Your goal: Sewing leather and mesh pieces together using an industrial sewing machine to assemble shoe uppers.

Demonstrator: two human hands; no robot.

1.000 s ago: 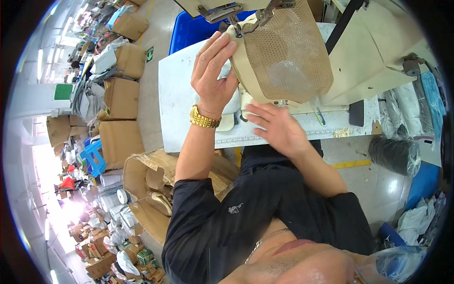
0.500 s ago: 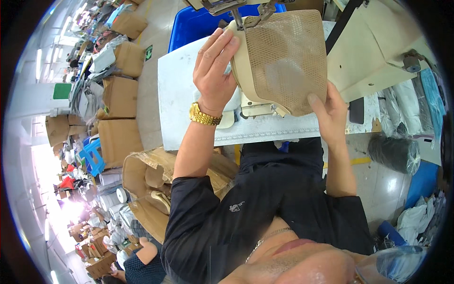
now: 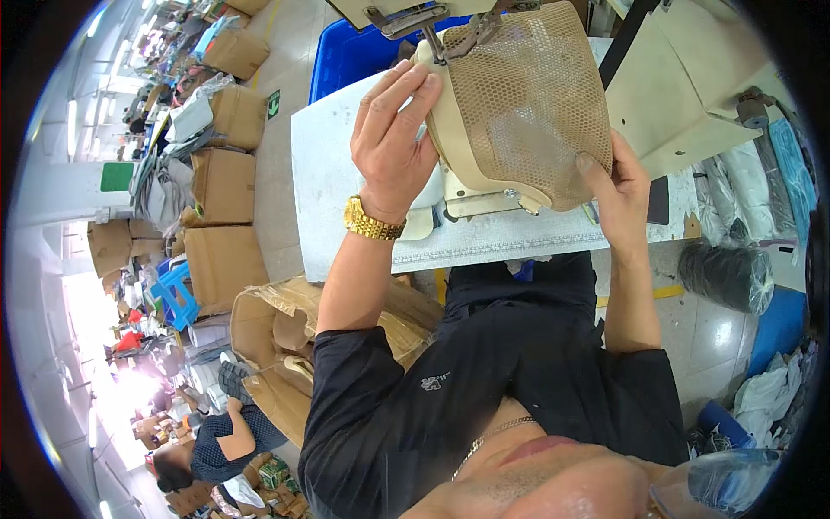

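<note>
With the mesh [image 3: 540, 112] at the foot [image 3: 439, 56], its near right corner pinched in the right hand [image 3: 624, 189], and the left hand [image 3: 393, 147] laying close-set fingers on the band [image 3: 456, 125], whether gripping I can't tell, I'd guide it flat, unstretched, fingertips clear of the foot.

There are two hands [image 3: 391, 160], one tan mesh piece [image 3: 536, 112], one sewing machine [image 3: 666, 95], one counter [image 3: 333, 173], one blue bin [image 3: 332, 69], one gold wristwatch [image 3: 373, 221], one chain necklace [image 3: 495, 431] and one co-worker [image 3: 235, 441].
</note>
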